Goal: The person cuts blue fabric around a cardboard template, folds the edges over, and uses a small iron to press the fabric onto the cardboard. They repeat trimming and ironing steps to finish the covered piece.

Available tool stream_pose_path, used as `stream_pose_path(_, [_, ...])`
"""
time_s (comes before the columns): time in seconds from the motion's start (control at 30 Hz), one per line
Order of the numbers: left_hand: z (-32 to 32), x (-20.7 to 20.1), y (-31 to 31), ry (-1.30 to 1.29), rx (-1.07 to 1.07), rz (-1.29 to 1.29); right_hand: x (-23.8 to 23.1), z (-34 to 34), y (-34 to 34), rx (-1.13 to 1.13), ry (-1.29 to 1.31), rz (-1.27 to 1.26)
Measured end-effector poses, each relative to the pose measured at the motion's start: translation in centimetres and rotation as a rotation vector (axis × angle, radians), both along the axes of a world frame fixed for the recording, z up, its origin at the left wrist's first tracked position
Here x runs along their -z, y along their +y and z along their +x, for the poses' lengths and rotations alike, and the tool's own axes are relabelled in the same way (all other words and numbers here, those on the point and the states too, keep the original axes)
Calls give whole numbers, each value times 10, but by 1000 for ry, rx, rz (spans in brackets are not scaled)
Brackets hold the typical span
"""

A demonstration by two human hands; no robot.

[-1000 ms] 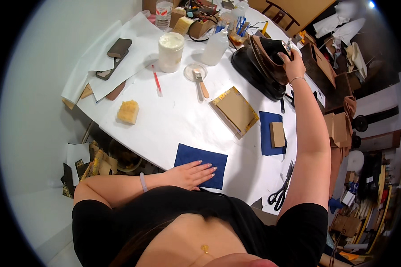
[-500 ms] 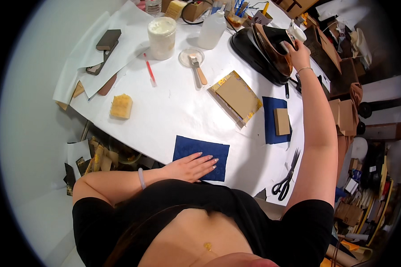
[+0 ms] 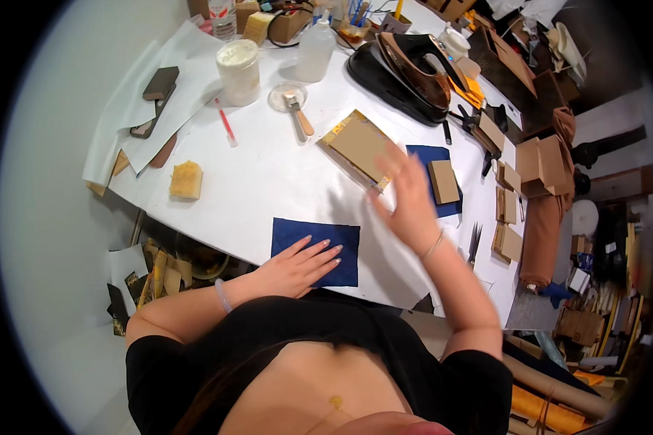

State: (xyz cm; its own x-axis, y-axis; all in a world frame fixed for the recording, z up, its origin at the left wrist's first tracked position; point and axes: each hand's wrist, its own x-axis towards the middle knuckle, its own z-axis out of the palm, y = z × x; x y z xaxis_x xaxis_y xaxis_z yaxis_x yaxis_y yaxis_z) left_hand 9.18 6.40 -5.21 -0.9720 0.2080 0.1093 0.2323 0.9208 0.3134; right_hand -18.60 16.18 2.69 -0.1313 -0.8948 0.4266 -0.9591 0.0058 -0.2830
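At the table's point(image 3: 247, 181) near edge, the left hand point(image 3: 296, 270) lies flat with fingers a little apart on the blue cloth point(image 3: 318, 230), gripping nothing, so the step in hand seems to be keeping this cloth smooth. To its right, the blurred right hand point(image 3: 406, 199) is spread and appears empty before the board's point(image 3: 354, 141) near right corner; I cannot tell if they touch. The iron point(image 3: 417, 69) stands toward the far right edge, and the next move probably calls for a steady cloth.
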Motion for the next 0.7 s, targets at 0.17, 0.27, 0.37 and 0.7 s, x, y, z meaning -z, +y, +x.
stream_pose_path(0.17, [5,-15,2,44,-85,51,28,67,79,19,-260,105])
stream_pose_path(0.27, [8,-18,8,37,-132,75,39,83,104,56,-293,63])
stream_pose_path(0.37, [10,-14,15,45,-152,73,49,95,116,57,-347,34])
stream_pose_path(0.7, [20,-12,23,28,-213,37,65,116,113,-1,-245,193])
